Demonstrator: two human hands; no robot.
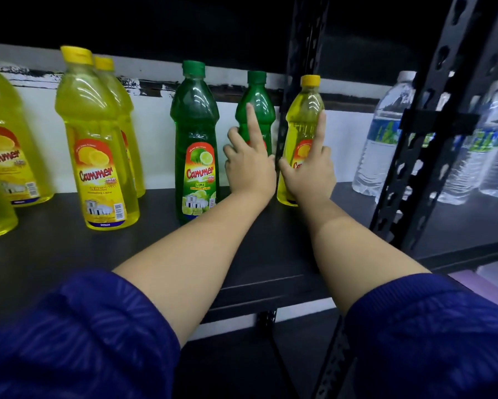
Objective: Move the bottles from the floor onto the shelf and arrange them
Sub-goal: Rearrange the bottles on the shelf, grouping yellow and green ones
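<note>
1. My left hand is wrapped partway around the far green clear-plastic bottle with a green cap, index finger laid up its shoulder. My right hand holds the small yellow clear-plastic bottle with a yellow cap the same way. Both bottles stand upright on the dark shelf board, right of centre, close beside each other.
2. They look full of liquid, so I judge them fairly heavy for their size, stiff enough not to buckle, and smooth, possibly slippery. I would grip the labelled waist, not the tapering neck.
3. A nearer green lime-labelled bottle stands just left of my left hand; large yellow lemon-labelled bottles stand further left.
4. Hidden: my palms cover both held bottles' labels and lower bodies, and the green one's base. The floor and any bottles left there are out of view. A black perforated upright partly blocks the clear water bottles at right.
</note>
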